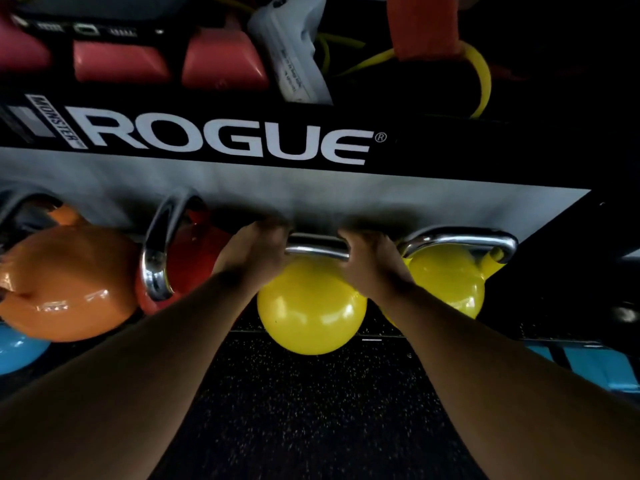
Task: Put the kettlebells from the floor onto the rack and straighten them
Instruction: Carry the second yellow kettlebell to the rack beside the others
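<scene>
A yellow kettlebell (311,306) with a chrome handle hangs at the front edge of the black rack (450,150), held by both hands. My left hand (254,252) grips the handle's left corner and my right hand (372,259) grips its right corner. A second yellow kettlebell (450,277) sits just to the right on the rack shelf, touching or nearly touching my right hand. To the left stand a red kettlebell (194,247) and an orange kettlebell (69,282), both on the same shelf.
A blue kettlebell (17,351) shows at the lower left and blue shapes (581,368) at the lower right. The upper shelf holds red weights (121,60), a white device (291,53) and yellow bands (481,74). Black speckled floor (311,410) lies below.
</scene>
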`<move>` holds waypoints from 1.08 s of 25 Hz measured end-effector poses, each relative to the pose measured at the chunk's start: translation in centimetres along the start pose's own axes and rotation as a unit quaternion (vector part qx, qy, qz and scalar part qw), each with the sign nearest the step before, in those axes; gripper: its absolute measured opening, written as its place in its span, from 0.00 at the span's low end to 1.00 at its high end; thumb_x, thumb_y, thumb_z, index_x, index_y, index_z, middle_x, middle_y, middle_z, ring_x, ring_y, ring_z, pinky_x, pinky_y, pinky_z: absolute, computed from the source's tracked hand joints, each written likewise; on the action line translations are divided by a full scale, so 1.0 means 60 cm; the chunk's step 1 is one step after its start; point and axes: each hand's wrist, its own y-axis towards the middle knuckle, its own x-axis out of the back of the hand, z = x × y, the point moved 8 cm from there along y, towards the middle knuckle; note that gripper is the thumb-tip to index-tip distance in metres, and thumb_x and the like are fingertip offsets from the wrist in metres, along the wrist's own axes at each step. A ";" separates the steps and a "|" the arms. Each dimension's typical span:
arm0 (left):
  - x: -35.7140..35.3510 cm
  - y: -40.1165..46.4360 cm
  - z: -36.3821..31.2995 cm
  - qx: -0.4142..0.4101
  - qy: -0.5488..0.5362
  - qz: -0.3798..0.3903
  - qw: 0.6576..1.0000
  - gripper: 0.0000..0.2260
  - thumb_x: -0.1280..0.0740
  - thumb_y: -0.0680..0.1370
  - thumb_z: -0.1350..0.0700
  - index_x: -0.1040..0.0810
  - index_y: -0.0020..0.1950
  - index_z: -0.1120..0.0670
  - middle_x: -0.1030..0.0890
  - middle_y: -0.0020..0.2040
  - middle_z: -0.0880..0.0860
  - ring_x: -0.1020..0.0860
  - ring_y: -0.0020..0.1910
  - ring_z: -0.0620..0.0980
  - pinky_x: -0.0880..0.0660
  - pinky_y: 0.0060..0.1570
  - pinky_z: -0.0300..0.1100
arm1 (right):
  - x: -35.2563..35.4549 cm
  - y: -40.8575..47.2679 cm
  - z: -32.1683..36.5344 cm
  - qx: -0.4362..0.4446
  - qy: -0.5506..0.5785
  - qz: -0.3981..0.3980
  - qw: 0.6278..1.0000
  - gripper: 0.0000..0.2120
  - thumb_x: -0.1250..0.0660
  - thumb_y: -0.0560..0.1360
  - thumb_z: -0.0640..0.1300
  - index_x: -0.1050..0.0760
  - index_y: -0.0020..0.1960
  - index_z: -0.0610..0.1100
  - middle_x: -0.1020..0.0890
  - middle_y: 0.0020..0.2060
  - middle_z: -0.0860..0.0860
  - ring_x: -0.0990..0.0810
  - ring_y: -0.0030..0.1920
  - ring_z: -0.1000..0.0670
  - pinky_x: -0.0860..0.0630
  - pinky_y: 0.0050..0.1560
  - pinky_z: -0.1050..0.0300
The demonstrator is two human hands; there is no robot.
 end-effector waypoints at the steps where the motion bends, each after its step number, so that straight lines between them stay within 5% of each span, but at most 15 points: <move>1: -0.003 -0.011 0.000 0.003 -0.011 -0.002 1.000 0.07 0.34 0.74 0.57 0.21 0.50 0.51 0.17 0.45 0.55 0.19 0.45 0.60 0.22 0.42 0.51 | -0.002 -0.010 0.001 0.003 -0.001 0.008 1.000 0.21 0.33 0.69 0.36 0.23 0.62 0.43 0.16 0.51 0.36 0.18 0.51 0.33 0.21 0.49 0.44; 6: 0.008 -0.022 -0.010 0.001 -0.016 -0.042 0.999 0.05 0.33 0.72 0.61 0.25 0.44 0.50 0.19 0.40 0.54 0.20 0.38 0.59 0.31 0.34 0.43 | 0.001 -0.011 0.005 0.013 0.000 0.028 1.000 0.21 0.36 0.70 0.33 0.25 0.62 0.41 0.16 0.48 0.35 0.18 0.49 0.34 0.20 0.48 0.43; 9: 0.007 -0.028 -0.009 0.010 -0.018 -0.053 0.998 0.05 0.33 0.73 0.62 0.23 0.46 0.52 0.18 0.42 0.56 0.20 0.40 0.60 0.29 0.35 0.44 | -0.001 -0.012 0.002 0.008 0.000 0.030 1.000 0.20 0.37 0.70 0.33 0.25 0.62 0.41 0.17 0.50 0.35 0.19 0.51 0.33 0.20 0.49 0.44; 12: 0.009 -0.023 -0.013 0.021 -0.025 -0.021 0.999 0.09 0.31 0.72 0.60 0.22 0.52 0.54 0.17 0.48 0.57 0.19 0.47 0.60 0.25 0.42 0.47 | -0.002 -0.016 0.003 0.000 -0.004 0.051 0.999 0.19 0.34 0.73 0.37 0.26 0.63 0.41 0.19 0.56 0.36 0.22 0.56 0.34 0.23 0.54 0.44; 16: 0.028 -0.031 -0.029 -0.001 -0.047 0.051 0.998 0.25 0.26 0.70 0.57 0.31 0.63 0.47 0.20 0.56 0.53 0.20 0.51 0.54 0.22 0.45 0.49 | 0.033 -0.033 0.017 0.057 -0.064 0.040 0.996 0.24 0.30 0.72 0.58 0.30 0.61 0.46 0.23 0.58 0.43 0.27 0.59 0.40 0.29 0.58 0.45; 22: 0.064 -0.072 -0.133 -0.059 0.068 -0.005 0.996 0.37 0.27 0.62 0.50 0.36 0.70 0.43 0.29 0.65 0.52 0.32 0.66 0.59 0.34 0.63 0.57 | 0.119 -0.123 -0.053 0.080 -0.036 0.005 0.996 0.22 0.34 0.75 0.57 0.28 0.64 0.46 0.24 0.62 0.44 0.28 0.62 0.39 0.30 0.59 0.45; 27: 0.050 -0.098 -0.320 -0.130 0.059 -0.003 0.990 0.26 0.31 0.64 0.48 0.27 0.63 0.44 0.23 0.58 0.48 0.26 0.60 0.56 0.30 0.60 0.52 | 0.229 -0.237 -0.194 0.060 -0.090 0.002 0.994 0.18 0.39 0.77 0.59 0.26 0.61 0.49 0.22 0.59 0.46 0.26 0.60 0.40 0.30 0.59 0.45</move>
